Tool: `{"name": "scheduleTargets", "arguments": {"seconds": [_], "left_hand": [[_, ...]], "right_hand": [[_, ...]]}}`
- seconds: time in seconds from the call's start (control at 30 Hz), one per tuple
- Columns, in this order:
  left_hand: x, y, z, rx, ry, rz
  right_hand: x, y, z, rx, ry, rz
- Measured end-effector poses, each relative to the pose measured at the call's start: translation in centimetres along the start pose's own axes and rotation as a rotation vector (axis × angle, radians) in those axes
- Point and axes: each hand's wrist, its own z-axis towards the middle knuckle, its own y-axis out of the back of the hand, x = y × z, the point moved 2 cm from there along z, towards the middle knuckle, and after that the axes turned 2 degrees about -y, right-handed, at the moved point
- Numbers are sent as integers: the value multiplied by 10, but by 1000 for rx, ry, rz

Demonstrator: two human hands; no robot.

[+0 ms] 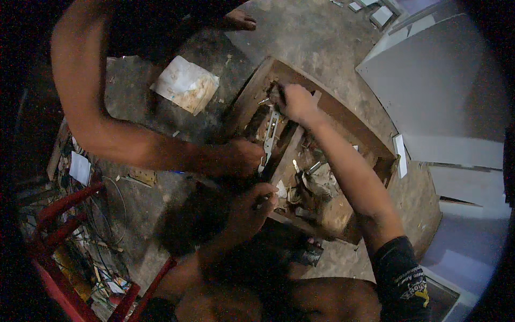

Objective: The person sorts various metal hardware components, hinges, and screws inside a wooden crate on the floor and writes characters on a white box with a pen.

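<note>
A bare concrete floor (322, 37) fills the dim room, with pale panels (440, 86) leaning at the right and a red frame (64, 214) over tangled wires at the left. A shallow wooden tray (343, 115) of scrap lies in the middle, crowded on every side by arms. The right hand (298, 103) grips its far rim with curled fingers; the left hand (252, 206), fingers pinched on something small, sits at the near edge, while another person's hand (241, 156) clasps a thin metal strip (270, 137).
</note>
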Motion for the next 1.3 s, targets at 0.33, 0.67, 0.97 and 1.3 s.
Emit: {"name": "scheduleTargets", "arguments": {"seconds": [0.33, 0.67, 0.97, 1.3], "left_hand": [[9, -2, -3, -77, -192, -9], [-5, 0, 0, -37, -47, 26], [4, -3, -1, -81, -126, 118], [13, -2, -2, -94, -152, 72]], "right_hand": [[42, 62, -90, 368, -143, 1852], [37, 65, -139, 622, -105, 2323], [24, 65, -149, 610, -128, 2345], [-21, 70, -170, 231, -572, 1755]]}}
